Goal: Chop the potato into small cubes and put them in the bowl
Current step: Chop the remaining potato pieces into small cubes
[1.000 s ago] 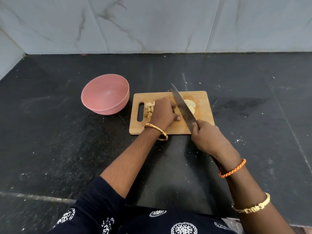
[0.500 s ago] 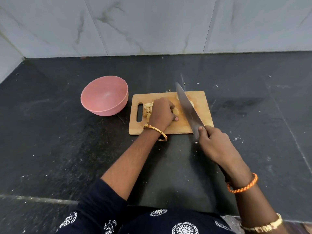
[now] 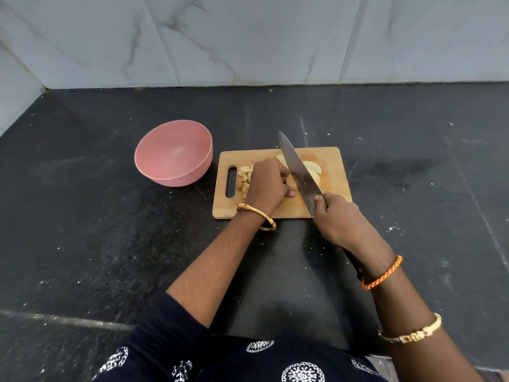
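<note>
A wooden cutting board (image 3: 334, 157) lies on the black counter. My left hand (image 3: 267, 184) presses down on potato strips in the board's middle, mostly hiding them. My right hand (image 3: 340, 220) grips the handle of a large knife (image 3: 298, 169), whose blade slants across the board just right of my left fingers. Pale potato slices (image 3: 312, 169) lie to the right of the blade. A small heap of potato cubes (image 3: 245, 176) sits by the board's handle slot. The pink bowl (image 3: 173, 153) stands left of the board, with nothing in it.
The black stone counter (image 3: 96, 230) stretches around the board, with small crumbs scattered on it. A grey marble-tiled wall (image 3: 248, 40) rises behind and at the far left. The counter's front edge runs just in front of my body.
The knife was lifted and drawn back toward me half a second ago, and has now come forward and down again onto the potato beside my left fingers. My left hand stayed put.
</note>
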Tool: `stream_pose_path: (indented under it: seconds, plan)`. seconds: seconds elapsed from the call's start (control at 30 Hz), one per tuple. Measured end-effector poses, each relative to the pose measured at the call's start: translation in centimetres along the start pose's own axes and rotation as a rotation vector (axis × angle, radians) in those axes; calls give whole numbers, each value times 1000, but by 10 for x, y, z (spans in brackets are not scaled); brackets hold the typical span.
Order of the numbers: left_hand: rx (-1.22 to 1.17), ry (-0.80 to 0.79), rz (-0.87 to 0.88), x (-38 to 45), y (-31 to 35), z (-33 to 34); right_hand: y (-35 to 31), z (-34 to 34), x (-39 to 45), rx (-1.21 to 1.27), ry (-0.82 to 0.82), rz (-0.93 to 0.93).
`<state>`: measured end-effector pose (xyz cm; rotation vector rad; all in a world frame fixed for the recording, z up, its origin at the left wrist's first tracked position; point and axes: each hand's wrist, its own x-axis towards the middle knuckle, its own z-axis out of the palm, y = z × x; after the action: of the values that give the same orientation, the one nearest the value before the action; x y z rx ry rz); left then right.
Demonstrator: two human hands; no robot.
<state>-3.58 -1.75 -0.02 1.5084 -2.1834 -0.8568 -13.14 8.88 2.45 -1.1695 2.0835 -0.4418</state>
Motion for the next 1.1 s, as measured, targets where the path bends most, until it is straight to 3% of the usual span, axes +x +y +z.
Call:
stream_pose_path:
  seconds: [0.4, 0.73, 1.1]
  plan:
    - [-87, 33, -28, -6, -1, -1, 4, 22, -26, -115, 31, 113]
    - [-88, 8, -24, -10, -2, 0, 8, -1, -43, -59, 127, 29]
    - [-131, 30, -35, -10, -3, 0, -1, 9, -19, -62, 47, 32]
